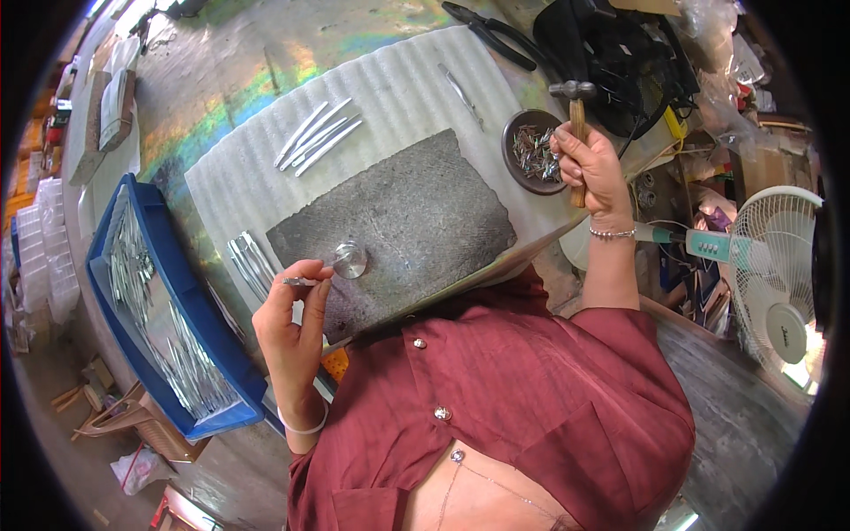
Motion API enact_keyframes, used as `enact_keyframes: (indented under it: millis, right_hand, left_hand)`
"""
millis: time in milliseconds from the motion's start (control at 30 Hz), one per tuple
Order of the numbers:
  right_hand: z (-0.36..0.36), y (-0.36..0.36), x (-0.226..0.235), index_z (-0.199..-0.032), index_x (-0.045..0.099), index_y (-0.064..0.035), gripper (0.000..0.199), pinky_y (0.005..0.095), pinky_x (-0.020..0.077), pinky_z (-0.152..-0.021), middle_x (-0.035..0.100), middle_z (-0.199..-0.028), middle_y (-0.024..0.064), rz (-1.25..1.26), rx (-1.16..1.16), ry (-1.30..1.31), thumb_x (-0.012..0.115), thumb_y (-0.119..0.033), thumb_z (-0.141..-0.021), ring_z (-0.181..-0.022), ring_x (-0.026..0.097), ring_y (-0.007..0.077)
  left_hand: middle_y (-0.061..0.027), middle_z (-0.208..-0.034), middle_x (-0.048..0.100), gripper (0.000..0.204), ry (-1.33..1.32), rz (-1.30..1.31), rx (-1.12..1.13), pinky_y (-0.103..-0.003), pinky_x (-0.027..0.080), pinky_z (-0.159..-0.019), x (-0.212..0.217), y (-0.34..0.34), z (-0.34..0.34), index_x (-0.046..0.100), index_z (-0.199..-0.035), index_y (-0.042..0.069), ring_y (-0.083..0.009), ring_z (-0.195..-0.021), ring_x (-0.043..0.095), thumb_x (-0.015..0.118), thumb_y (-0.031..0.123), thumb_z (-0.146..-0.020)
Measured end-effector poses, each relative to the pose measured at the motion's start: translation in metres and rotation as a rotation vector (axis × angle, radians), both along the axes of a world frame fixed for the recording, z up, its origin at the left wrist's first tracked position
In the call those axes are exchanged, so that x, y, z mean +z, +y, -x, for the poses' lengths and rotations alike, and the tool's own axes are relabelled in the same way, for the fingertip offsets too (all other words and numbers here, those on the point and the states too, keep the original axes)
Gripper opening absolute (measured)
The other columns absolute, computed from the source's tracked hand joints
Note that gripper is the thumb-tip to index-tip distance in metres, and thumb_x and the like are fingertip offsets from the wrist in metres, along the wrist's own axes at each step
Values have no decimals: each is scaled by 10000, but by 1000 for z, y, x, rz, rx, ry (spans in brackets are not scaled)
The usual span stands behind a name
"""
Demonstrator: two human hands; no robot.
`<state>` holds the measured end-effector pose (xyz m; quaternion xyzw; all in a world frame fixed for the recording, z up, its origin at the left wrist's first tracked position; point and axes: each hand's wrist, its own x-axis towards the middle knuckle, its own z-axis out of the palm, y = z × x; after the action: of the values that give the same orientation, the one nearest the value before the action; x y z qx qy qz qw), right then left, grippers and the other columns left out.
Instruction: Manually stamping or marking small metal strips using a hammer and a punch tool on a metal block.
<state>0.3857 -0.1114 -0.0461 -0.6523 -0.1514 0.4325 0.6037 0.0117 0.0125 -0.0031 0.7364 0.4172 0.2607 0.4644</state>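
My left hand (297,305) pinches a thin metal piece (299,281) at 9 o'clock of the small round steel block (351,259) on the dark mat (416,221). My right hand (589,159) grips a wooden-handled hammer (575,115) beside the brown dish of small metal bits (534,152) at 1 o'clock on the desk (221,80).

You wore a dark red shirt (522,389) with small round metal buttons, a beaded bracelet (613,234) at two o'clock, a white bangle (304,427) at seven.

Small wooden-handled hammer (576,133), steel head up, upright over brown dish, thin silver metal piece (301,281), level, beside round steel anvil block
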Motion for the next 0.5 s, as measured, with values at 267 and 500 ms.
enact_keyframes:
  millis: [267, 500]
  right_hand:
    - [3, 2, 3, -897, 545, -57, 115, 123, 277, -381, 559, -768, 39, -141, 23, 292, 577, -164, -925, -453, 335, -21]
    - [77, 17, 46, -948, 567, -22, 100, 148, 234, -372, 571, -789, 47, -99, 188, 178, 572, -112, -904, -425, 316, 2]
  left_hand:
    - [-95, -887, 676, 147, -45, 86, 39, -228, 483, -705, -19, -5, 14, 593, -1023, -31, -128, -775, 626, 585, 19, -886]
    - [-153, -833, 640, 197, -562, 595, 168, -260, 531, -610, -6, -16, 12, 484, -1129, -15, -190, -684, 646, 468, 81, -958]
